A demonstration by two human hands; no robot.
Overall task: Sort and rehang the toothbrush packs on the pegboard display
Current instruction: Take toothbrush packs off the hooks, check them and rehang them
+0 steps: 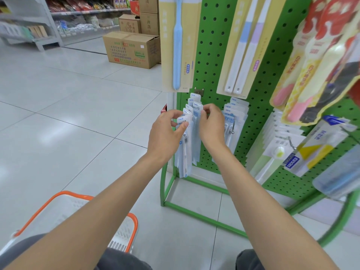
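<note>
A green pegboard display (211, 61) stands in front of me. On its low left hook hangs a row of white-and-blue toothbrush packs (188, 149). My left hand (165, 135) holds the front packs of that row, thumb on the top of one and fingers curled behind. My right hand (211, 123) pinches the top of a pack further back in the same row. A second bunch of the same packs (234, 112) hangs on the hook just to the right. Larger yellow-card toothbrush packs (176, 43) hang above.
An orange-rimmed white basket (124, 228) sits on the tiled floor by my left knee. Cardboard boxes (130, 49) stand behind the display on the left. More packs (309, 152) crowd the angled panel on the right. Store shelves run along the far left.
</note>
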